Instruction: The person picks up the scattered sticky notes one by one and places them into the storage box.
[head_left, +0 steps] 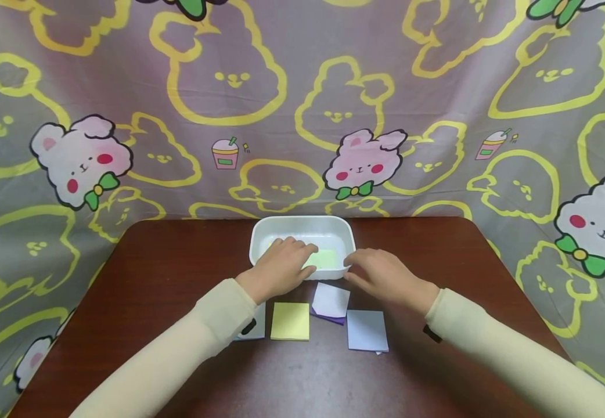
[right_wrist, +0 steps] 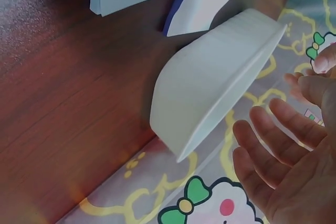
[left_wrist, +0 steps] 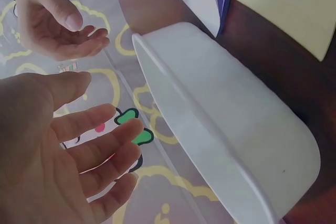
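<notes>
A white plastic tub (head_left: 302, 220) stands at the back of the table, with a pale green paper (head_left: 326, 259) inside. Above its front left part is my left hand (head_left: 280, 264), fingers spread and loosely bent, holding nothing. My right hand (head_left: 386, 274) hovers by the tub's front right corner, also without anything in its grasp. Both wrist views show relaxed fingers over the tub's open side: the left hand (left_wrist: 68, 150) and the right hand (right_wrist: 294, 161). Part of the tub's inside is hidden behind my left hand.
In front of the tub lie a yellow sticky-note pad (head_left: 290, 321), a crumpled-edged white paper (head_left: 331, 299) on a purple pad (head_left: 336, 319), and a light blue pad (head_left: 367, 330). Another bluish pad (head_left: 258, 326) is partly covered by my left sleeve. A patterned curtain (head_left: 292, 116) hangs behind.
</notes>
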The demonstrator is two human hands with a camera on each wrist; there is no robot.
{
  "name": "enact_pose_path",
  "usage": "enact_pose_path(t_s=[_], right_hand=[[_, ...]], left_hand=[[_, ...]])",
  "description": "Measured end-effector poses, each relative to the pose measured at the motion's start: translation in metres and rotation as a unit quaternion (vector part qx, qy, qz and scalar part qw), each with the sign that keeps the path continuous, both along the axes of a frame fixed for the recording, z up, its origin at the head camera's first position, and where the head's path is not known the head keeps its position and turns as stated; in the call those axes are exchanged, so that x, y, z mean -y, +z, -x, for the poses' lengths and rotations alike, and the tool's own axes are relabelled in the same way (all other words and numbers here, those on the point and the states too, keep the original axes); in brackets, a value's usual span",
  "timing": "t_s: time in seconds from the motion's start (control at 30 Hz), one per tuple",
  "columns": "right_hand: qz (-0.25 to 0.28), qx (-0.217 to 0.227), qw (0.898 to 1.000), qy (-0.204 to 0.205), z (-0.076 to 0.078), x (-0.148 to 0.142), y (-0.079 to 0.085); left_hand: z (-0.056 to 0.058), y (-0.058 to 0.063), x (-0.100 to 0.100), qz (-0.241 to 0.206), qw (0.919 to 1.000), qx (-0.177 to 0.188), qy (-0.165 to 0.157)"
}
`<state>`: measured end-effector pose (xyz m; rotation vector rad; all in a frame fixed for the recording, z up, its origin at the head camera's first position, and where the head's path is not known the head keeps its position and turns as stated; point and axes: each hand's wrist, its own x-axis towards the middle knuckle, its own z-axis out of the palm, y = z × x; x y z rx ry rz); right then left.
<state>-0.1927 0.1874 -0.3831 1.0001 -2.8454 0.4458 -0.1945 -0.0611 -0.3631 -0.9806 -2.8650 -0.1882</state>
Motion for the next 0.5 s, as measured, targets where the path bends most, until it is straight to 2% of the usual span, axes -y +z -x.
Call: enact_pose_path(t_s=[0.5], right_hand=[[-0.041,0.003,0.999,0.009,-0.019,-0.007,-0.011]], left_hand=[[-0.017,-0.008,-0.006,0.005,0.9995,0.007,-0.031]])
